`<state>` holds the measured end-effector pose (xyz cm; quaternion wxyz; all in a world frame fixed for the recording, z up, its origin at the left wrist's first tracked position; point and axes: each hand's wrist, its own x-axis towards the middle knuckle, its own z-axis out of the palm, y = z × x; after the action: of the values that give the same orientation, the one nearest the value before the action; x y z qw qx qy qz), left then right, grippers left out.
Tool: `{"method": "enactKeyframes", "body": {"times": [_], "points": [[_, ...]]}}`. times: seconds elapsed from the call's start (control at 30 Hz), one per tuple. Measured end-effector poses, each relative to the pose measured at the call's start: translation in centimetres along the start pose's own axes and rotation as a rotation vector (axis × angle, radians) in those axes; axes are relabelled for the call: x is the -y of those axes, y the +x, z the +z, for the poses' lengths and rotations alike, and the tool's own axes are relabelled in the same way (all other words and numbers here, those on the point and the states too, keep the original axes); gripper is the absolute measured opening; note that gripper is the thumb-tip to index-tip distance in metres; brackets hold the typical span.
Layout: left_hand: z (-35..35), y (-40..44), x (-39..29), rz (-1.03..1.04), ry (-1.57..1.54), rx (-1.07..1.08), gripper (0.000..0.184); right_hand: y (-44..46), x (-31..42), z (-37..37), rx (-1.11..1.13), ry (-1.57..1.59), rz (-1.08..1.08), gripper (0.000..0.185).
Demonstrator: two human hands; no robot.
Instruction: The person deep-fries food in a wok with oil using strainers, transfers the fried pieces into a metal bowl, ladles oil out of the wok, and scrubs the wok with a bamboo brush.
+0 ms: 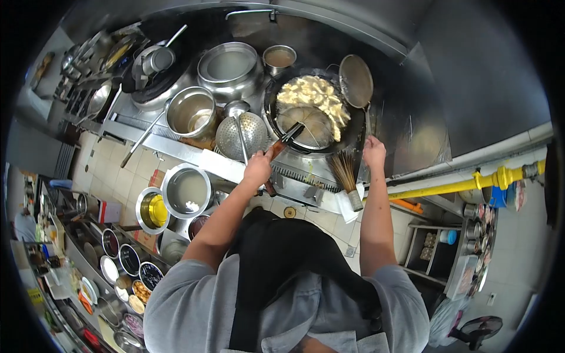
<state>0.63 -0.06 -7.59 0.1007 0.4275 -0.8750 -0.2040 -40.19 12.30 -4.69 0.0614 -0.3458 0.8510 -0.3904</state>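
Observation:
My left hand (257, 170) is closed around the wooden handle of a wire skimmer (307, 130), whose round mesh dips into the near side of a wok (272, 106). Pale yellow battered pieces (312, 94) float in bubbling oil across the far side of that wok. At the wok's right, my right hand (374, 152) is closed on the long handle of a round, fine-mesh strainer (356, 81). The strainer's bowl rests by the wok's right rim. A bamboo wok brush (343, 170) lies close to my right hand. Left of the wok sits a perforated metal strainer (238, 135) with a ladle (237, 108).
Pots (191, 112) and a lidded steel vessel (228, 63) line the stove's left. Below them stand a pot of cloudy liquid (187, 191) and a bowl of yellow oil (156, 210). A yellow gas pipe (447, 185) runs along the right. Several ingredient bowls (141, 291) fill the lower left.

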Motion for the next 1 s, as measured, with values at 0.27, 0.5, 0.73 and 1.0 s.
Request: {"method": "enactKeyframes", "body": {"times": [0.27,0.5,0.73,1.0], "points": [[-3.6,-1.5,-3.6,-0.081,0.014,0.089,0.055,-4.3,5.5,-4.2,0.179,0.547,0.363,0.027],[-2.0,-0.7,-1.0,-0.060,0.071,0.035,0.058,-7.2,1.3,-4.3,-0.138,-0.254,0.127,0.029],[-0.1,-0.4,1.3,-0.030,0.054,0.011,0.055,-9.6,1.1,-5.5,-0.229,-0.231,0.097,0.029],[-1.0,-5.2,-1.2,0.089,0.070,-0.149,0.045,-9.1,4.0,-2.8,0.150,-0.197,-0.022,0.020]]}}
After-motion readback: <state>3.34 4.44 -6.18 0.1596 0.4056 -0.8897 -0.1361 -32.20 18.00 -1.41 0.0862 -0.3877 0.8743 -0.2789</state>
